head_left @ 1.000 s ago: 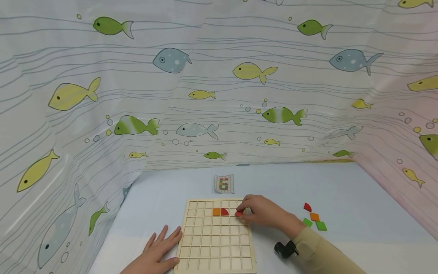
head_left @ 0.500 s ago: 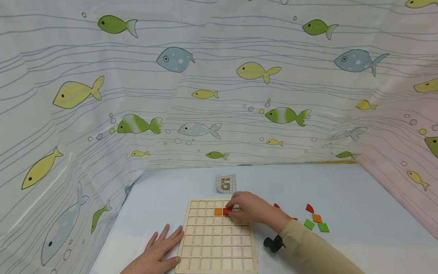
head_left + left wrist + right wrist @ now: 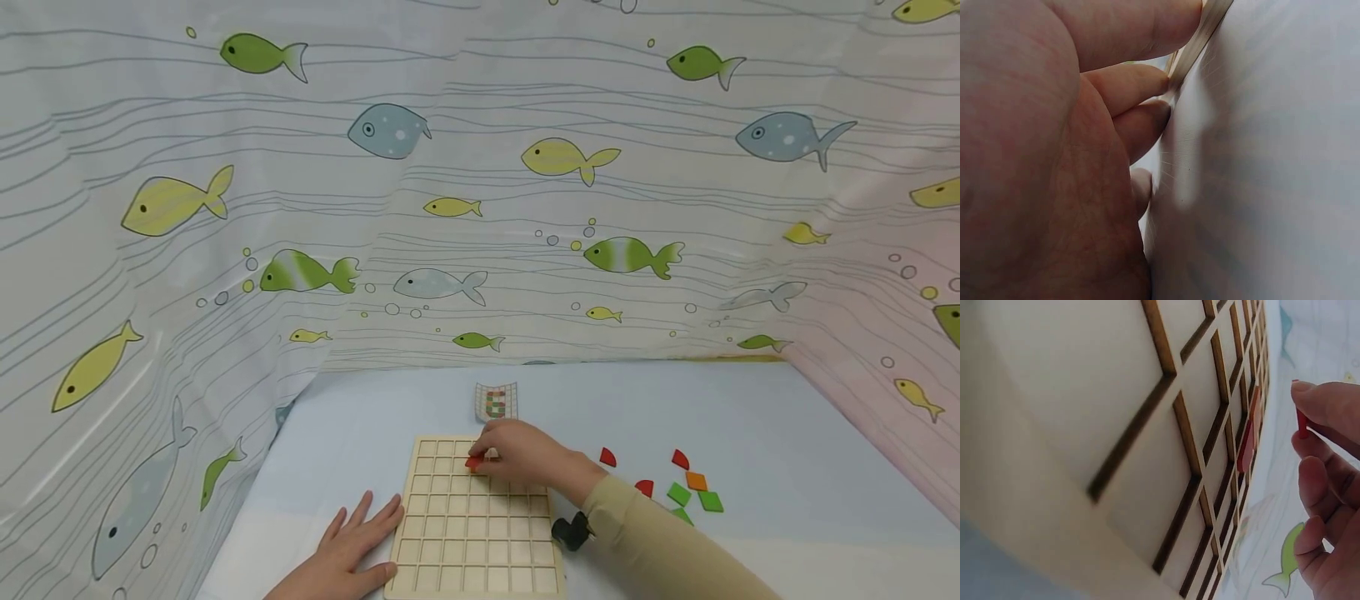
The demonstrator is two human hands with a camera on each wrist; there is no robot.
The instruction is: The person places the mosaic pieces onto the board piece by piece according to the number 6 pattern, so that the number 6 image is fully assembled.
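My right hand [image 3: 517, 454] pinches a red quarter-circle tile [image 3: 474, 460] between thumb and fingers, over the upper rows of the wooden grid board [image 3: 498, 529]. The right wrist view shows that tile [image 3: 1301, 419] edge-on, held off the board. In the same view another red tile [image 3: 1245, 447] and an orange tile [image 3: 1257, 403] lie in cells; the hand mostly covers them in the head view. My left hand [image 3: 348, 546] lies on the table with fingers spread, its thumb and fingertips at the board's left edge [image 3: 1200, 44].
Right of the board lie several loose tiles: red quarter circles [image 3: 607, 457], an orange square [image 3: 696, 482] and green pieces [image 3: 710, 501]. A small gridded pattern card [image 3: 496, 402] lies beyond the board. A black device [image 3: 572, 532] sits at the right wrist. Fish-print sheeting [image 3: 450, 283] surrounds the table.
My right hand has moved left across the board with the red tile, from the right-hand columns to near the orange tile. Loose tiles behind the arm have come into view. The left hand stays put.
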